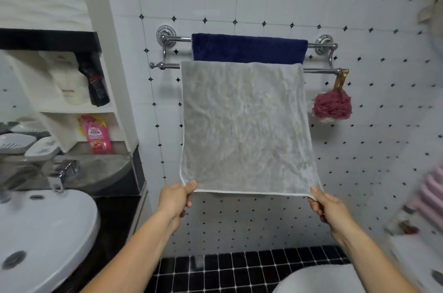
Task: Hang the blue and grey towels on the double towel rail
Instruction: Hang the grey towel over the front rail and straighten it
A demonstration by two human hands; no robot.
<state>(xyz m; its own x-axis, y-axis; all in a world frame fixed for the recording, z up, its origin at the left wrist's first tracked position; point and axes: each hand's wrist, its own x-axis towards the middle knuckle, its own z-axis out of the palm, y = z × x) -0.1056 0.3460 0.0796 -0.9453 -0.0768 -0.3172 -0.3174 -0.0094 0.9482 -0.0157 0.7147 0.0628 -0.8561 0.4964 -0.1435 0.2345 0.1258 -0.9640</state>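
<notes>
Left hand [176,199] pinched shut on lower left corner of grey towel [244,124], thumb on front. Right hand [327,206] pinched shut on lower right corner, same way. Bottom hem pulled taut between the two, lifted slightly out from wall.

Grey towel draped over front bar of rail [167,66], top fold sitting square on it, hanging down flat. Blue towel [249,49] already over back bar, up against wall, mostly hidden behind grey.

Step, by the look of it: final straightening of grey towel; both towels on rail, task nearly done. Next move likely needs: even the hem, check sides level, release both corners so it hangs free. Risk of tugging too hard and sliding it off the smooth bar.

Materials: grey towel thin, crinkled plush, pale stitched edge, rectangular. Blue towel thicker, dark navy terry. Rail polished chrome, two round bars, knob ends, round wall mounts. Pink mesh pouf [332,108] hanging from right end of front bar on a brownish loop, just beside grey towel, not touching. Wall [359,148] glossy white tile with small black diamond insets. White ceramic sink [48,232] at left.
</notes>
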